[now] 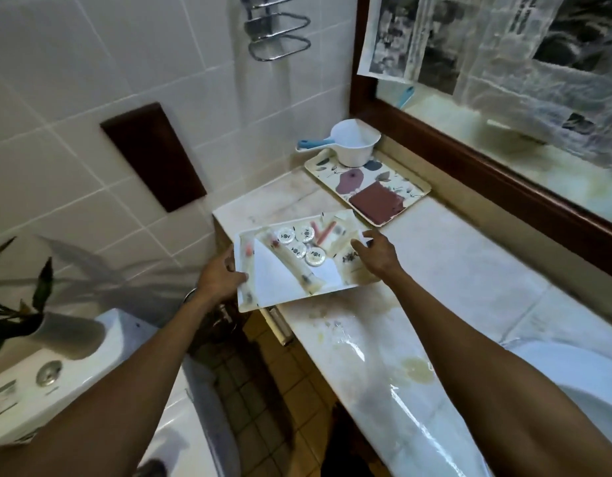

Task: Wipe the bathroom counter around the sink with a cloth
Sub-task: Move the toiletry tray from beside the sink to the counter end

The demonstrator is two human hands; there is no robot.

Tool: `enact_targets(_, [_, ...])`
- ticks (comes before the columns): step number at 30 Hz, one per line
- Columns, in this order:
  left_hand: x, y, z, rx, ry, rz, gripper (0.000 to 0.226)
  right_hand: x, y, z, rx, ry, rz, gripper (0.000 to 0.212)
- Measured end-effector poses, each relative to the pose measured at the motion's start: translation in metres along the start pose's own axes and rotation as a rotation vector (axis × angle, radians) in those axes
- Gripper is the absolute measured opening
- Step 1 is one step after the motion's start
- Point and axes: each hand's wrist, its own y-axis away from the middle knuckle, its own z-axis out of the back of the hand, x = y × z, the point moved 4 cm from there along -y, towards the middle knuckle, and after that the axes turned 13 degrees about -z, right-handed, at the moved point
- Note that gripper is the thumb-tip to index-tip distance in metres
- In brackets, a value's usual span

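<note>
Glossy wet marble counter (452, 270), stained yellow. Left hand (218, 277) clamped on flat white tray (297, 297) edge; right hand (376, 253) fingers spread, touching opposite side. Cloth not visible.

Your way along the counter (469, 270) is open between the sink (572, 380) and the white tray (249, 306) at its front edge; the floral tray (422, 188) and scoop (354, 142) block the far corner.

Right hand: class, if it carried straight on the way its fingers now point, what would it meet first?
The right hand points up and left over the white tray. It would probably first meet the toiletry packets lying there, though depth is unclear.
</note>
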Motion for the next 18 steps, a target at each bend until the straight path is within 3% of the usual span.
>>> enact_targets(4, [0.019, -0.024, 0.003, -0.025, -0.021, 0.051, 0.069, 0.019, -0.028, -0.022, 0.07, 0.038, 0.002, 0.051])
enact_targets(13, [0.06, -0.079, -0.003, -0.002, -0.033, 0.113, 0.078, 0.042, -0.072, -0.054, 0.199, 0.082, -0.049, 0.061])
enact_targets(18, [0.083, -0.118, -0.004, 0.009, -0.039, 0.15, 0.08, 0.056, -0.087, -0.069, 0.231, 0.145, -0.059, 0.086])
